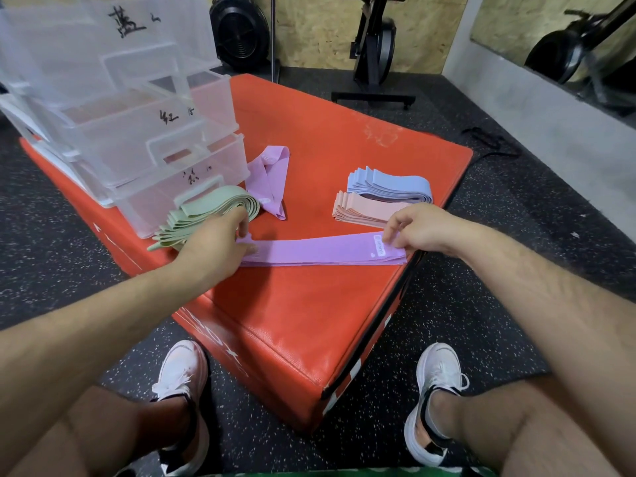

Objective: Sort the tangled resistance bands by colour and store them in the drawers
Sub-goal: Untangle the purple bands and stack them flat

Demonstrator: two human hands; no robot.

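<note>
A flat stack of purple bands [320, 251] is being pressed onto the red box [309, 321] by the left hand [220, 242] and right hand [418, 232] at its ends.

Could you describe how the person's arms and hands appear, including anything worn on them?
Both forearms are bare, with no sleeves in view. The left hand and right hand wear no gloves, and no rings, watch or wristbands are visible.

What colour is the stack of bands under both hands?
Purple, or lilac. The head view shows the stack of bands best.
</note>
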